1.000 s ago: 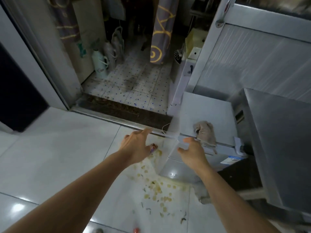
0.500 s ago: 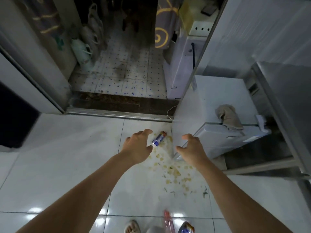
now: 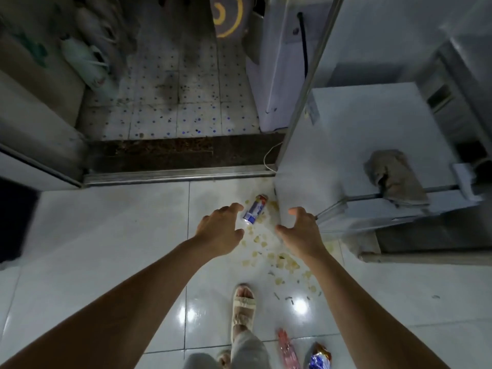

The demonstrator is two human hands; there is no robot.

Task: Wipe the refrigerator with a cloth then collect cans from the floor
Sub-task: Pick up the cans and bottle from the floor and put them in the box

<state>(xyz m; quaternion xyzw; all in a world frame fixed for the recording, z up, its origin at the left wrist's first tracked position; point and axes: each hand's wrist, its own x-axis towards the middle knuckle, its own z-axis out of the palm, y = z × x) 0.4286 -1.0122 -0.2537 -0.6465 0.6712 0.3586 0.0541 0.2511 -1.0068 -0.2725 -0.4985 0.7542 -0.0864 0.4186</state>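
A blue-and-white drink can (image 3: 254, 209) lies on its side on the glossy white floor tiles (image 3: 106, 235), beside the white refrigerator (image 3: 354, 155). Both hands, left (image 3: 221, 231) and right (image 3: 302, 230), hover spread and empty. Best to close the left around its middle, clear of the scattered yellowish crumbs (image 3: 277, 258).

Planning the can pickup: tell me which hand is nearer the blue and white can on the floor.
Left. The left hand has its fingertips almost at the blue and white can, just to the can's left. The right hand is further off, to the can's right and nearer the person.
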